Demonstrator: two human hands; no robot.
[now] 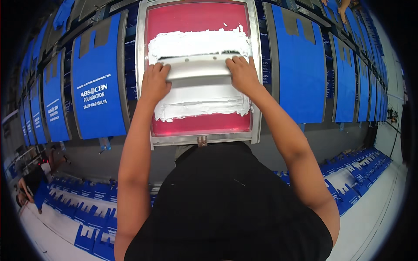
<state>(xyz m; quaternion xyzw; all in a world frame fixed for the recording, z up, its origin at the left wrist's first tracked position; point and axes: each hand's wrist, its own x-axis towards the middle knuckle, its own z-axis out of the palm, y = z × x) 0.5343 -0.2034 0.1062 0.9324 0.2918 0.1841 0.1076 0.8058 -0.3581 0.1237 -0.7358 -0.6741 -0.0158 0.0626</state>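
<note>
- Silver metal on show up at 12 o'clock: I've got the scraper (200,68) lying crosswise over the red screen (183,15), white paint (196,42) on both its sides!
- Left hand (156,82), on the scraper's 9 o'clock end: fingers curled over the far edge, gripping it. I can't tell how the thumb sits underneath.
- Right hand (244,77), on the 3 o'clock end, and it's a matching hold, fingertips bent over that same far edge.
- Paint's thick, ragged at its borders, with ridges towards 6 o'clock; red shows bare beyond it at the screen's 12 and 6.
- Pale metal frame (174,140) right round the screen, a small clip (202,141) at its 6 o'clock edge, black shirt (230,195) just below.
- Out at 10 o'clock, blue cloth (96,113) with white print on a grey board (124,87); at 2 o'clock, a plain blue sheet (300,74), notched along its top.
- More blue pieces (91,209) spread low at 8 o'clock; between 8 and 9, another person (30,187); between 1 and 2, somebody else's hand (342,16).
</note>
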